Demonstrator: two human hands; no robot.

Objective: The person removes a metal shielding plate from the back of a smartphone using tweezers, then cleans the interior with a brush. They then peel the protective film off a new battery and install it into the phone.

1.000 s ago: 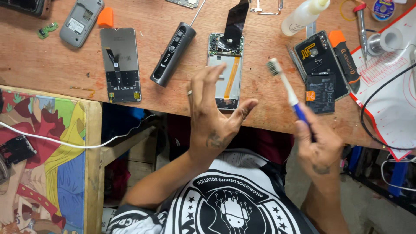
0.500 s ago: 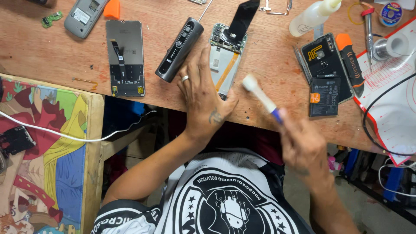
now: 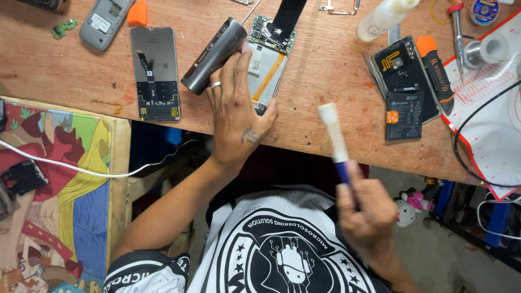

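A: Noticed any shift around the opened phone (image 3: 268, 68) over that last second?
B: Saw the left hand (image 3: 236, 116) brought down from the air above it and laid flat on it, fingers spread, thumb hooked at its near end. Not clamped, just pressed on.
A: And the right hand (image 3: 366, 209)?
B: Found it well to the right of the phone and nearer the body, closed tight round the blue handle of a toothbrush (image 3: 332, 133). Shifted only a little from a second earlier; head up, off the phone, blurred with motion.
A: Meaning what for the work?
B: Judged the phone pinned steady against the counter (image 3: 325, 76), with the brush clear of it, touching nothing.
A: Looked how, that phone?
B: Lay with its back off, tilted a little on the wood, green board exposed at its far end, an orange flex strip down its middle, a black strip rising from its top. Partly hidden under the palm.
A: Anything close by?
B: Spotted a dark grey cylindrical tool (image 3: 213, 56) just left of the phone, at the fingertips; touching or not, could not tell. Further left, a detached screen panel (image 3: 154, 73). Well to the right, a black back cover (image 3: 404, 65) with a battery (image 3: 402, 114) on its near side, and a clear squeeze bottle (image 3: 382, 16) on its far side.
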